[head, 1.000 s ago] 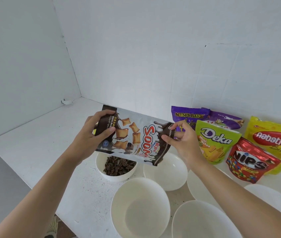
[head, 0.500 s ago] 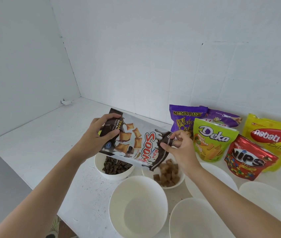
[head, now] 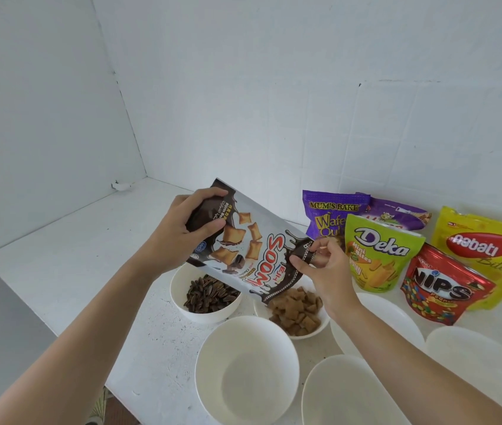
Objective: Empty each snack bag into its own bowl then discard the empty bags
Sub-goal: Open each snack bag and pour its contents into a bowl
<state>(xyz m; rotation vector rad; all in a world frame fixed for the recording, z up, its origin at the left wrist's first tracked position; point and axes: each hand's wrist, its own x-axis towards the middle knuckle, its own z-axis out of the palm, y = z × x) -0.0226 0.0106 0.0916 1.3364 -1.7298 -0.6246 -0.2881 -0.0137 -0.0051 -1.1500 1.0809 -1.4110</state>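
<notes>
- At the left of the white speckled countertop (head: pixel 68 265), the raised bottom end of the glossy black-and-white Soom cereal-pillow bag (head: pixel 252 253) is gripped by the left hand (head: pixel 179 237), thumb on the printed face and fingers curled over the top edge.
- Just below the bag, a small white bowl of dark striped sunflower seeds (head: pixel 205 297) is seen already filled; it should be kept clear of the pour.
- In the middle, the bag is tilted mouth-down over a white bowl of brown square cereal pillows (head: pixel 295 312), where a heap is already collected.
- The torn mouth corner is pinched shut between thumb and fingers of the right hand (head: pixel 323 271), so the opening is held wide and steered.
- For a clean pour, the mouth should be kept low and centred over the heap, and the bottom lifted gradually; whether pieces remain inside cannot be told.
- Nearer the camera, empty white bowls (head: pixel 246 366) are set ready.
- At the right, five unopened-looking bags are waiting: two purple Mum's Bake pouches (head: pixel 329 216), a green Deka pouch (head: pixel 378 256), a red Nips pouch (head: pixel 440 289) and a yellow Nabati pouch (head: pixel 486 240).
</notes>
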